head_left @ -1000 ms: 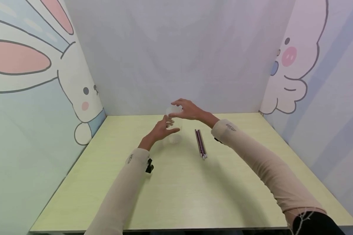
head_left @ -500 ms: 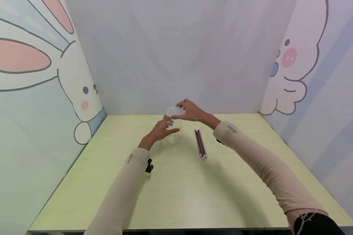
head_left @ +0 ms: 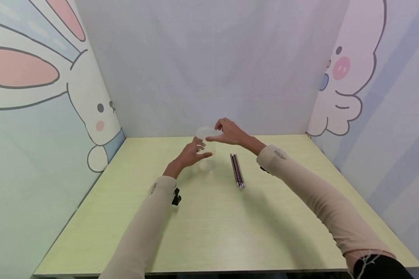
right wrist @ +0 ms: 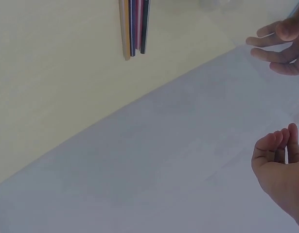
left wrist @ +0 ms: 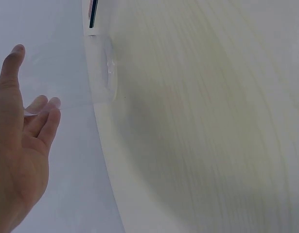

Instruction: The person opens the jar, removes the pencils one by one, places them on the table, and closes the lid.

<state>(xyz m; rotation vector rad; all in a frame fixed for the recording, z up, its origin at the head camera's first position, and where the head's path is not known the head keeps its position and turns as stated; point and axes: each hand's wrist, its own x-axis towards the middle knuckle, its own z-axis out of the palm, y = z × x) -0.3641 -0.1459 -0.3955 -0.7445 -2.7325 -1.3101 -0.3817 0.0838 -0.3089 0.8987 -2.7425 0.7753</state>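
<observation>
A tall clear plastic jar [head_left: 207,166] stands upright on the table, faint against it. My left hand [head_left: 190,155] holds its side, thumb in front and fingers around the far left; in the left wrist view, fingertips show through the clear wall. The jar's whitish round lid [head_left: 203,132] is on top. At the lid's right edge, my right hand [head_left: 232,133] grips the rim, thumb toward me and fingers curled behind. The right wrist view shows those fingers [right wrist: 268,145] bent near the thumb; the see-through lid is barely visible there.
Several pencils [head_left: 238,171] lie side by side on the pale yellow table [head_left: 202,228], right of the jar. A grey back wall [head_left: 209,69] and printed side panels enclose the table.
My right hand has shifted rightward along the lid, its fingers drawing in toward the lid's right edge. The left hand, the jar and the pencils stay put.
</observation>
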